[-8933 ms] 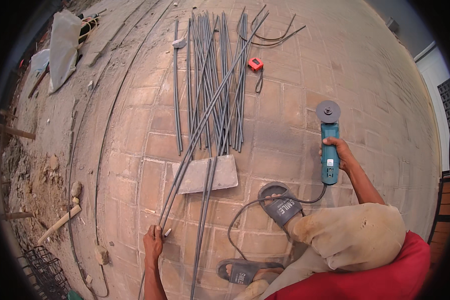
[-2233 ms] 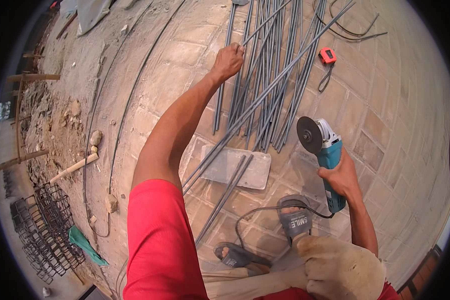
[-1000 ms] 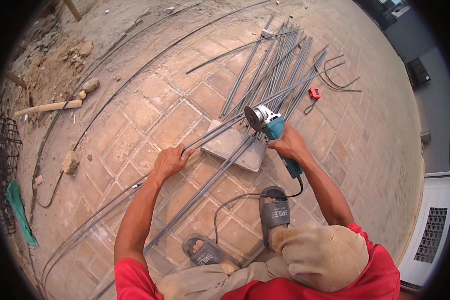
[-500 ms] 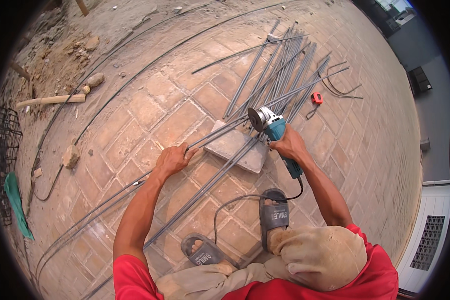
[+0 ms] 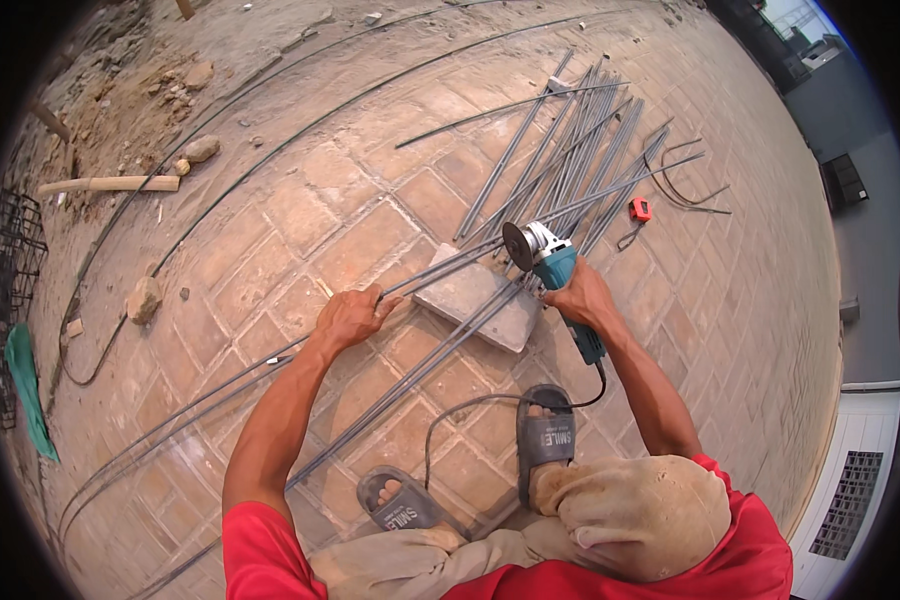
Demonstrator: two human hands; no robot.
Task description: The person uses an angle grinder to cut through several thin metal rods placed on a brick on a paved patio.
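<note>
The left hand (image 5: 350, 318) lies at nine o'clock from the middle of the view, its fingers closed around a pair of grey metal rods (image 5: 450, 262). From that grip the rods run toward two o'clock, over the upper edge of a concrete block (image 5: 507, 325), and back toward eight o'clock, where they bow slightly. The right hand (image 5: 582, 297), at three o'clock, is wrapped around the teal body of an angle grinder (image 5: 558, 268). The grinder's dark disc (image 5: 518, 246) sits at ten o'clock from that hand, right beside the rods; whether it touches them cannot be told.

A second pair of rods (image 5: 400, 390) crosses the block and slants off between seven and eight o'clock. At one o'clock from the block, a loose bundle of rods (image 5: 560, 160) lies criss-crossed on the brick paving (image 5: 300, 200). A red tape measure (image 5: 640, 209) rests at one o'clock from the right hand. The grinder's cord (image 5: 490, 398) curls across between the block and two dark sandals (image 5: 545, 440), worn at five and seven o'clock from the block. A rock (image 5: 144, 300) lies at nine o'clock from the left hand.
</note>
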